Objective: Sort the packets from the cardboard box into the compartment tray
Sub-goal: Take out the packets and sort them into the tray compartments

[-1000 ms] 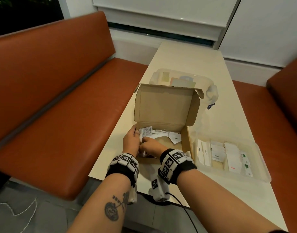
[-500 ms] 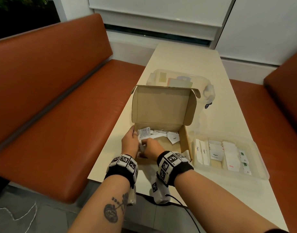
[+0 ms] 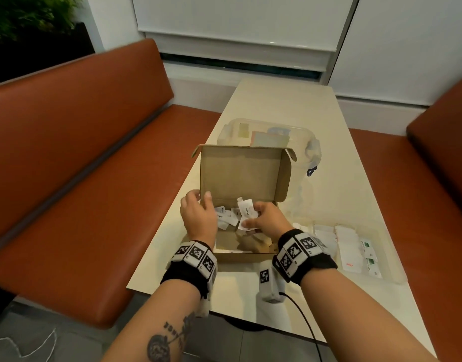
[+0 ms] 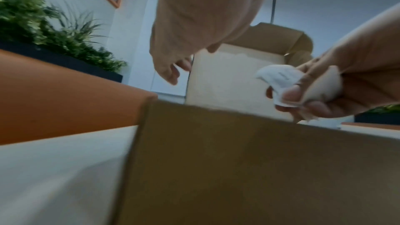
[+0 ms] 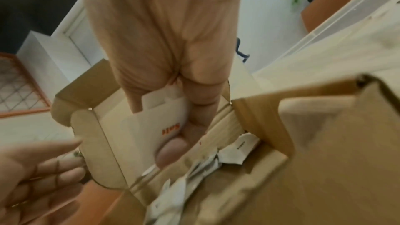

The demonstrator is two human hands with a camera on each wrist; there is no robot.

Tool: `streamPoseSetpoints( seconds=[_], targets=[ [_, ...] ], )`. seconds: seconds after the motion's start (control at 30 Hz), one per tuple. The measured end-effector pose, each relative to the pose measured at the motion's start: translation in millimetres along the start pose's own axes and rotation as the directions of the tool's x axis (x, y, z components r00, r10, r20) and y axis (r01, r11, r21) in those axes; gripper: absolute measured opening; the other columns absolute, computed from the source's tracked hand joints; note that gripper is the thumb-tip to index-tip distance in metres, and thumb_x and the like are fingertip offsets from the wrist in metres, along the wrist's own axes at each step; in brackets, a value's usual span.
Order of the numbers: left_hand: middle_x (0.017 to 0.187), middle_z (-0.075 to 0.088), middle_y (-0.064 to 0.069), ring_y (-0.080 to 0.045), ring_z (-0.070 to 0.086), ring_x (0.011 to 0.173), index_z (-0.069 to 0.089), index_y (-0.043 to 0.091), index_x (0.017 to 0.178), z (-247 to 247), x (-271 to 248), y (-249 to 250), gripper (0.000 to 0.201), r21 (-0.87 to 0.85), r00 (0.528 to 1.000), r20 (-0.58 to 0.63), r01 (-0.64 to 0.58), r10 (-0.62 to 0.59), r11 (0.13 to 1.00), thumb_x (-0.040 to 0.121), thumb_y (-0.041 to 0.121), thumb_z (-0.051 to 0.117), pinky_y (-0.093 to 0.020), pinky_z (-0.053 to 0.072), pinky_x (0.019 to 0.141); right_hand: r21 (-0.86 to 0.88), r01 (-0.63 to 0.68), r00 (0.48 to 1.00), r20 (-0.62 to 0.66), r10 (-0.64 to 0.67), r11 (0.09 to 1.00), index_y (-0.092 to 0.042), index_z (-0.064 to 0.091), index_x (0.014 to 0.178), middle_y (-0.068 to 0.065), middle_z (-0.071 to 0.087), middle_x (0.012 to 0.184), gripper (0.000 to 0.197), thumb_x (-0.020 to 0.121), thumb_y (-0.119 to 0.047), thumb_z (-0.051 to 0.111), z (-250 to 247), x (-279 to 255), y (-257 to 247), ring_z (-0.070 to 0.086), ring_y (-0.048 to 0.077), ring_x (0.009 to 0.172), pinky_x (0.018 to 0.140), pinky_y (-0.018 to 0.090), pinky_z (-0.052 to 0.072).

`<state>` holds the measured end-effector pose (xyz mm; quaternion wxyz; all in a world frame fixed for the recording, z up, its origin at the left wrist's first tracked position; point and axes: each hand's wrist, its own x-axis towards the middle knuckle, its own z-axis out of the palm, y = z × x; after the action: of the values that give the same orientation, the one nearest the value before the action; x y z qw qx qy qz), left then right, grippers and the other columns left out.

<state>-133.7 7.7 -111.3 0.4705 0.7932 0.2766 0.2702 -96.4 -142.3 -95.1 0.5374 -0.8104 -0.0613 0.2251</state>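
The open cardboard box (image 3: 244,176) stands mid-table with its lid upright, and loose white packets (image 3: 226,218) lie inside. My right hand (image 3: 250,218) is over the box and pinches a few white packets (image 3: 247,209); the right wrist view shows red "Salt" print on one held packet (image 5: 164,117). At the box's left wall my left hand (image 3: 200,198) holds nothing, its fingers (image 5: 65,175) relaxed. The clear compartment tray (image 3: 386,257) sits to the right of the box with sorted white packets (image 3: 350,246) in it.
A clear lidded plastic container (image 3: 269,134) stands right behind the box lid. Orange benches (image 3: 81,178) run along both sides of the narrow table (image 3: 284,100). A black cable (image 3: 305,322) hangs off the near table edge.
Both hands were together at the box's near left corner. The left hand has let go and moved to the left wall; the right hand has lifted packets and moved right.
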Motion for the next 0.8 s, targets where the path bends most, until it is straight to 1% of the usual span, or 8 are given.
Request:
streamPoseSetpoints(
  seconds=[0.13,0.23,0.3,0.37,0.43,0.53,0.67,0.8],
  targets=[
    [0.114,0.054,-0.009,-0.023,0.048,0.104,0.054,0.005,0.115,15,-16,26,0.043,-0.067,0.983,-0.118,-0.147,0.139,0.987,0.089,0.039,0.061,-0.034,0.042,0.091,-0.015,0.059,0.998,-0.011,-0.06,0.998,-0.012,0.064,0.114,-0.001,0.068,0.087,0.039,0.078,0.001,0.072,-15,-6,-7,0.063,0.003,0.06,0.048,0.013,0.047],
    [0.111,0.056,0.001,-0.012,0.054,0.1,0.052,0.015,0.119,29,-24,35,0.05,-0.258,0.973,0.217,-0.023,0.081,0.966,0.082,0.044,0.068,-0.018,0.045,0.08,0.012,0.098,0.995,-0.004,-0.098,0.995,-0.013,0.065,0.106,0.006,0.068,0.084,0.032,0.078,0.002,0.071,-26,-11,-13,0.065,0.013,0.062,0.053,0.024,0.054],
    [0.108,0.064,0.002,-0.011,0.061,0.1,0.054,0.018,0.118,37,-27,38,0.042,-0.4,0.863,0.505,0.215,0.018,0.891,0.083,0.034,0.07,-0.018,0.051,0.078,-0.028,0.139,0.99,0.007,-0.139,0.99,-0.016,0.066,0.099,0.013,0.067,0.086,0.027,0.077,-0.001,0.072,-32,-15,-17,0.065,0.023,0.071,0.068,0.038,0.057],
    [0.101,0.07,-0.003,-0.016,0.066,0.096,0.061,0.014,0.114,44,-29,36,0.029,-0.434,0.797,0.603,0.3,0.026,0.849,0.087,0.023,0.067,-0.025,0.054,0.077,-0.051,0.173,0.985,0.034,-0.172,0.984,-0.015,0.067,0.099,0.013,0.068,0.089,0.026,0.076,-0.001,0.072,-36,-18,-17,0.064,0.026,0.077,0.076,0.041,0.056],
    [0.096,0.072,-0.004,-0.018,0.067,0.091,0.065,0.009,0.112,47,-31,36,0.025,-0.421,0.79,0.612,0.276,0.046,0.864,0.09,0.019,0.063,-0.024,0.054,0.071,-0.065,0.198,0.979,0.059,-0.194,0.978,-0.013,0.067,0.101,0.009,0.069,0.088,0.029,0.076,-0.001,0.072,-41,-21,-15,0.063,0.021,0.079,0.077,0.037,0.055],
    [0.099,0.071,-0.011,-0.026,0.067,0.093,0.066,0.009,0.109,52,-33,37,0.021,-0.422,0.807,0.591,0.308,0.001,0.853,0.091,0.02,0.061,-0.038,0.055,0.079,-0.031,0.15,0.987,0.057,-0.148,0.988,-0.008,0.063,0.114,0.013,0.069,0.093,0.039,0.077,-0.002,0.073,-47,-22,-6,0.063,0.02,0.083,0.083,0.036,0.053],
    [0.097,0.067,-0.015,-0.027,0.064,0.087,0.06,0.007,0.102,59,-32,40,0.014,-0.456,0.839,0.533,0.388,-0.103,0.801,0.096,0.017,0.054,-0.045,0.052,0.081,0.089,0.072,0.997,0.004,-0.073,0.993,-0.003,0.052,0.119,0.01,0.069,0.087,0.042,0.08,0.004,0.067,-59,-23,4,0.067,0.018,0.078,0.074,0.025,0.054],
    [0.088,0.063,-0.015,-0.026,0.063,0.075,0.052,0.007,0.1,63,-31,43,0.008,-0.516,0.775,0.562,0.601,-0.289,0.61,0.098,0.012,0.046,-0.036,0.057,0.059,0.16,0.138,0.99,-0.064,-0.129,0.978,-0.006,0.05,0.119,0.018,0.07,0.102,0.037,0.086,0.009,0.054,-69,-25,1,0.068,0.021,0.091,0.082,0.028,0.055]
  ],
)
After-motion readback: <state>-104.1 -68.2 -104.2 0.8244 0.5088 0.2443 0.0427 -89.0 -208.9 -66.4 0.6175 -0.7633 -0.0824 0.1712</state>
